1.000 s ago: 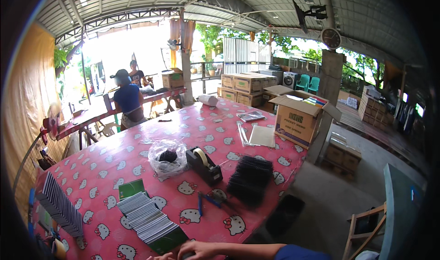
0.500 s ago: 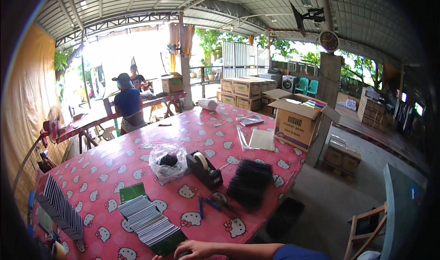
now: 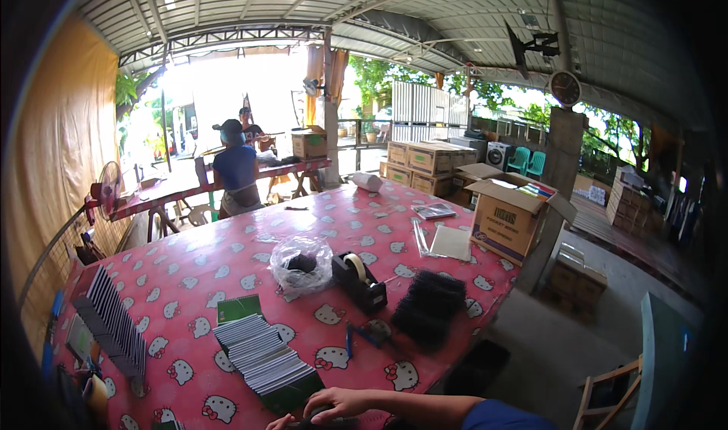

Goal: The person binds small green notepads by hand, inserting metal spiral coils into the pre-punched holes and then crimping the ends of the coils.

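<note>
At the lower edge, my right hand (image 3: 337,404) curls its fingers over a dark object that I cannot make out. Only a few fingertips of my left hand (image 3: 280,422) show beside it; the rest is cut off by the frame. Just beyond my hands lies a fanned row of small notebooks (image 3: 265,354), pages edge-up, with green covers at both ends. Blue-handled pliers (image 3: 365,334) rest to the right of the row. Further right is a heap of black binding coils (image 3: 429,309).
A black tape dispenser (image 3: 360,282) and a clear plastic bag (image 3: 302,267) with something black inside stand mid-table. Another leaning notebook row (image 3: 112,324) is at the left. An open carton (image 3: 508,218) stands at the far right corner. Two people (image 3: 235,164) are at a table beyond.
The view has swung slightly left, so the whole scene sits further right and lower. My right hand stays by the near end of the notebook row, its fingers still curled over the dark object.
</note>
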`<state>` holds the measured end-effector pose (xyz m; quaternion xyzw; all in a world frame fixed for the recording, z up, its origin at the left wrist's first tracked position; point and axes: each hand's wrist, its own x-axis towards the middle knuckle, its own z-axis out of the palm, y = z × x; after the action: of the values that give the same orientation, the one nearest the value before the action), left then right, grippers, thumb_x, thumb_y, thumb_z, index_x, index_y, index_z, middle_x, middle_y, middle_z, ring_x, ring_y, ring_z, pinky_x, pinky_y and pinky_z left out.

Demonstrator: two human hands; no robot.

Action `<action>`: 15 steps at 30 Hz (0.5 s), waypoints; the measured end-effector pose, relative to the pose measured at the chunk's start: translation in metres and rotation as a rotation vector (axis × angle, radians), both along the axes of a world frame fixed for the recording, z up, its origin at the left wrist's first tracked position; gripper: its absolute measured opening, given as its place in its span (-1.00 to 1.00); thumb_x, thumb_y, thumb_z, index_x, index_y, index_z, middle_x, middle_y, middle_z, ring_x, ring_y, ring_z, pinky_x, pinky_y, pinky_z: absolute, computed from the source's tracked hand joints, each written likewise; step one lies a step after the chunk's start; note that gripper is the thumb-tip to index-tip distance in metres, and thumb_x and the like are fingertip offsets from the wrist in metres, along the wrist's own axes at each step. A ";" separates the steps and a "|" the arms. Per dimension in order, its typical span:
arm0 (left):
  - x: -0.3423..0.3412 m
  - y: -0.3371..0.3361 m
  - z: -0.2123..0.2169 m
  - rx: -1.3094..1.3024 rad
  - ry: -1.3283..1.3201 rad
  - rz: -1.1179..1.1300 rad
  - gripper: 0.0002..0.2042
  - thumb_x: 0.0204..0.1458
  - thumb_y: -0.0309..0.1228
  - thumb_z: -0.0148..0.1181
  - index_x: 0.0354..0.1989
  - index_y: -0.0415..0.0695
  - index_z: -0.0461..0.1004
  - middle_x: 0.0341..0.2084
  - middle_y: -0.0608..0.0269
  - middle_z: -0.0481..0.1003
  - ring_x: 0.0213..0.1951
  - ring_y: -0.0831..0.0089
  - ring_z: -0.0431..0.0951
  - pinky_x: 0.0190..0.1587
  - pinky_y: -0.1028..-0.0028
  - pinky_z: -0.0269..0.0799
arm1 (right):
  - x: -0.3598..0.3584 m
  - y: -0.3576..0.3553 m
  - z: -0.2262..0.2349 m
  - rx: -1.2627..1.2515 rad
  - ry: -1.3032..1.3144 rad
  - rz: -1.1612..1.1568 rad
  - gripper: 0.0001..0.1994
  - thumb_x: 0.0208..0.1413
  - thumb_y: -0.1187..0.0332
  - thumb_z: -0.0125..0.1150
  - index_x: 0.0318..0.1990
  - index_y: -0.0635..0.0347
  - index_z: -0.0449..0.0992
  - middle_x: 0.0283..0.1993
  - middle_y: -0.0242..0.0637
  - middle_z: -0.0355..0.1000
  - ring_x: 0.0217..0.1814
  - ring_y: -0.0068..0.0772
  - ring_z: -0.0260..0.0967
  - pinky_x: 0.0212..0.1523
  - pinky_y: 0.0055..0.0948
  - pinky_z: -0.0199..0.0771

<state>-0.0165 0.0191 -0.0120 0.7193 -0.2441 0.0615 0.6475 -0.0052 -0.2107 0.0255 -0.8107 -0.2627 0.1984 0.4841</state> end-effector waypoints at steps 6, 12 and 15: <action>-0.010 0.005 0.003 -0.078 0.019 -0.016 -0.78 0.11 -0.56 0.07 -0.09 -0.25 0.54 -0.24 0.17 0.54 -0.21 0.46 0.52 -0.20 0.50 0.42 | -0.004 0.011 -0.007 0.312 0.195 -0.029 -0.60 0.19 0.08 0.06 0.01 0.18 0.45 -0.02 -0.20 0.37 0.07 -0.31 0.28 0.11 -0.38 0.22; -0.009 0.001 0.001 -0.127 0.108 -0.019 -0.80 0.11 -0.53 0.10 -0.11 -0.23 0.55 -0.33 0.25 0.54 -0.35 0.56 0.47 -0.34 0.56 0.38 | -0.001 0.012 0.004 0.121 0.043 -0.024 -0.60 0.19 0.06 0.04 0.03 0.16 0.44 0.04 -0.16 0.35 0.15 -0.27 0.25 0.16 -0.34 0.19; -0.002 -0.004 0.005 -0.069 -0.220 0.034 -0.81 0.11 -0.55 0.11 -0.12 -0.22 0.56 -0.41 0.32 0.50 -0.48 0.66 0.37 -0.47 0.62 0.29 | 0.001 0.014 0.002 -0.097 -0.016 -0.055 -0.58 0.18 0.04 0.06 0.03 0.17 0.44 0.08 -0.13 0.35 0.20 -0.27 0.22 0.21 -0.34 0.15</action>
<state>-0.0188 0.0146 -0.0072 0.6895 -0.2991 0.1592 0.6401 -0.0042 -0.1963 0.0272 -0.8417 -0.2344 0.1910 0.4473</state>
